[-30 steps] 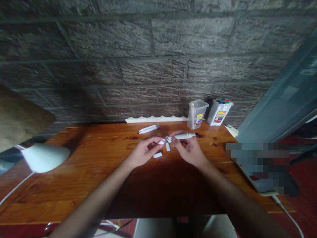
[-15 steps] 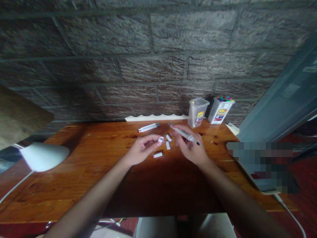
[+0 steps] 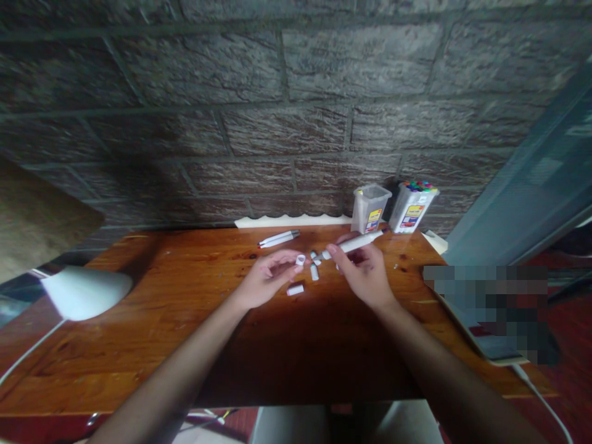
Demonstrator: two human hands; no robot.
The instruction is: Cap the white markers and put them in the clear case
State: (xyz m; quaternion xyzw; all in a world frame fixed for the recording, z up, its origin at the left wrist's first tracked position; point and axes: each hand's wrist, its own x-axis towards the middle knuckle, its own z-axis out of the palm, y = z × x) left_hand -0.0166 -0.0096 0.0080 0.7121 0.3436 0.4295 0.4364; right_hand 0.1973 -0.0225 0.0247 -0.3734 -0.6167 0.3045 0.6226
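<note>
Between the thumb and fingers of my left hand (image 3: 266, 277) is a small white marker cap (image 3: 300, 260), its hollow end facing right. My right hand (image 3: 363, 271) grips a white marker (image 3: 354, 243), whose grey uncapped end points left toward that cap, a short gap apart. On the table between the hands lie loose white caps: one cap (image 3: 314, 272) stands out below the marker tip, another is partly hidden behind the tip, and a third cap (image 3: 295, 289) rests nearer me. Two white markers (image 3: 279, 238) lie side by side beyond my left hand.
Against the brick wall stand a clear plastic box (image 3: 370, 203) and a second box (image 3: 411, 209) full of coloured markers. A white lamp base (image 3: 87, 293) is at the left on the wooden table (image 3: 185, 271). At the right edge is a flat device (image 3: 476, 333), partly blurred out.
The marker in my right hand has turned: its dark end now points up and right, its grey end down and left toward the cap. My left hand has barely moved.
</note>
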